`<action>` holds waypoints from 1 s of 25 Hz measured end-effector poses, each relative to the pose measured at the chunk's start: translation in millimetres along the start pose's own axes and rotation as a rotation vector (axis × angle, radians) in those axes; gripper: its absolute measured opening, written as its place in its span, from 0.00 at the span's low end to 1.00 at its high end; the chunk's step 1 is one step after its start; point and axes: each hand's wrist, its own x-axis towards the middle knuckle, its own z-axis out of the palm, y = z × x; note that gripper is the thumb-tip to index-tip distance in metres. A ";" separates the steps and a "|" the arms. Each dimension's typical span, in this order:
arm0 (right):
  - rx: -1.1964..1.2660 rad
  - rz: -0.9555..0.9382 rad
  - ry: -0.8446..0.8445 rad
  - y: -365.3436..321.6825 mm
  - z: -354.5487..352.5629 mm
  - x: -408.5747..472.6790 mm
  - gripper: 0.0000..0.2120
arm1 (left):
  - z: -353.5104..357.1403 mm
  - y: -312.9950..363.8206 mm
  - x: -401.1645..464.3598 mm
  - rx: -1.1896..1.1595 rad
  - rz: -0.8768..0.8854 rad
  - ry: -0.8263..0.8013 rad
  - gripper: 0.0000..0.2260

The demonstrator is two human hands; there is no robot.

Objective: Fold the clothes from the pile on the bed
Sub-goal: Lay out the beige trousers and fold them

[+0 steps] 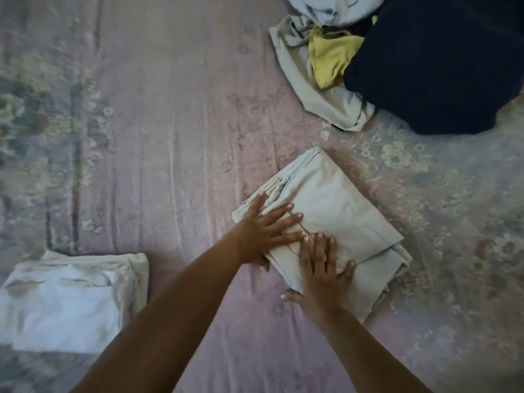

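A pale grey folded garment lies in a thick rectangle on the bed, right of the middle. My left hand lies flat on its near left part with the fingers spread. My right hand presses flat on its near edge, fingers straight, thumb off the cloth's side. The unfolded pile sits at the top right: a dark navy piece, a yellow one, a grey one and a light blue one.
A folded white garment rests at the lower left of the bed. The pink flowered bedspread stretches bare across the left and middle. Both of my forearms reach in from the bottom edge.
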 end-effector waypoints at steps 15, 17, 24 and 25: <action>-0.112 -0.556 0.526 -162.5 -151.7 77.6 0.21 | -109.9 -127.8 -187.7 0.259 -0.405 0.359 0.15; -0.172 -0.650 0.618 -209.0 -175.9 94.8 0.20 | -114.3 -145.4 -233.8 0.343 -0.534 0.403 0.14; -0.304 -0.820 0.376 -330.1 -133.0 122.4 0.29 | -25.2 -137.9 -339.9 0.204 -0.881 -0.020 0.27; -0.312 -0.787 0.202 -335.7 -116.9 119.4 0.34 | -10.2 -126.7 -350.6 0.095 -0.907 -0.154 0.35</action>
